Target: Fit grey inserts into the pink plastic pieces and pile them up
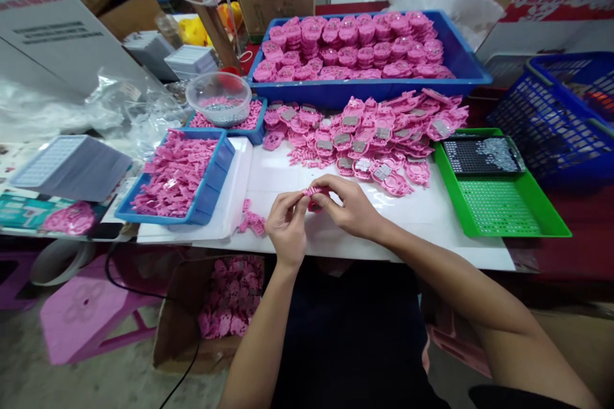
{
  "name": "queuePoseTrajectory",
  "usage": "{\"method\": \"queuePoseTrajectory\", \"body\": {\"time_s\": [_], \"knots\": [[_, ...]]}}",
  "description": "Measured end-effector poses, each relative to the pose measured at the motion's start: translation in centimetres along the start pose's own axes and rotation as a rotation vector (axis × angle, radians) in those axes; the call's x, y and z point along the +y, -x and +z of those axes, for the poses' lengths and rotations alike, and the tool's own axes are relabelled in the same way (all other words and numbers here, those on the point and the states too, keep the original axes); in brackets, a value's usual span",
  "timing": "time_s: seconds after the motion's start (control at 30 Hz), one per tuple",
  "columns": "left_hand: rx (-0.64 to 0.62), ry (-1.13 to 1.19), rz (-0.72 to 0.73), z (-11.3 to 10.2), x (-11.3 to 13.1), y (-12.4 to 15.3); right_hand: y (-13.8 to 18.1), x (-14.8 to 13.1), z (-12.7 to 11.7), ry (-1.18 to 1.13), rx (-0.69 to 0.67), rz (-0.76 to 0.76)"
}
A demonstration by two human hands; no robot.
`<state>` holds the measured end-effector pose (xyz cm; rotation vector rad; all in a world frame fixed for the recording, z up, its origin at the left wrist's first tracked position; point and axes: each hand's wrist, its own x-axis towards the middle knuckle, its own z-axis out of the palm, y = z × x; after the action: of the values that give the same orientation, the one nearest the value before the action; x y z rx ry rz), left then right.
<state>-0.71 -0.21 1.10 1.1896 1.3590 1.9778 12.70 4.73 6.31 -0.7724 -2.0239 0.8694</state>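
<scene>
a long blue tray (369, 86) at the back holds rows of stacked pink cases (364, 38); at left a smaller blue bin (204, 207) is heaped with pink strips (175, 172), and a clear tub (192, 96) behind it has small silvery bits in the bottom. at right a green tray (458, 207) carries a black tray (448, 162) partly covered with pale little parts, and under the table edge a cardboard box (173, 332) contains more pink pieces. the left hand (288, 223) and right hand (352, 207) both pinch a pink part (314, 193) between their fingertips, just over the near edge of the white tabletop (432, 217); the fingers cover much of it, so its shape is hard to tell. a blue basket (527, 108) is cut off at the right, its contents unclear. a loose pile of pink shells (359, 134) lies beyond the hands; a pink stool (86, 306) stands on the grey floor (29, 345).
</scene>
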Motion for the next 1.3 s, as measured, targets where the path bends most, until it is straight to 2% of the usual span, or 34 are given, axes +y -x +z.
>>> {"method": "queuePoseTrajectory", "body": {"time_s": [0.13,0.23,0.3,0.4,0.5,0.6,0.7,0.77,0.87,1.0,1.1,1.2,1.3], "knots": [[-0.01,0.06,-0.197,0.2,-0.3,-0.2,-0.2,0.5,-1.5,0.075,-0.113,0.009],[-0.06,0.072,-0.268,0.3,-0.4,-0.1,-0.3,1.1,-2.4,0.121,-0.133,0.042],[-0.105,0.082,-0.299,0.3,-0.6,-0.1,-1.0,1.5,-3.4,0.087,-0.071,0.081],[-0.18,0.09,-0.358,0.3,-0.8,0.0,-3.5,2.5,-6.5,0.089,0.17,0.164],[-0.25,0.051,-0.354,0.4,-1.0,0.0,-7.0,4.5,-11.2,0.38,0.43,0.299],[-0.278,0.039,-0.339,0.3,-1.0,0.1,-9.5,6.8,-15.3,0.711,0.452,0.447],[-0.293,0.043,-0.346,0.3,-0.8,0.1,-10.6,7.6,-16.8,0.919,0.384,0.559],[-0.302,0.037,-0.346,0.4,-0.6,0.1,-10.9,7.0,-16.1,1.032,0.375,0.552],[-0.304,0.032,-0.346,0.6,-0.5,0.0,-11.7,5.4,-12.9,1.145,0.303,0.397],[-0.317,0.029,-0.362,0.6,-0.5,-0.1,-14.0,4.6,-7.0,1.134,-0.06,0.157],[-0.307,0.035,-0.364,0.5,-0.6,-0.2,-15.9,5.5,-3.8,1.143,-0.231,0.131],[-0.299,0.049,-0.371,0.5,-0.7,-0.2,-17.1,6.6,-2.6,1.146,-0.296,0.179],[-0.307,0.066,-0.381,0.6,-0.7,-0.4,-17.2,7.1,-3.1,1.166,-0.285,0.206]]}}
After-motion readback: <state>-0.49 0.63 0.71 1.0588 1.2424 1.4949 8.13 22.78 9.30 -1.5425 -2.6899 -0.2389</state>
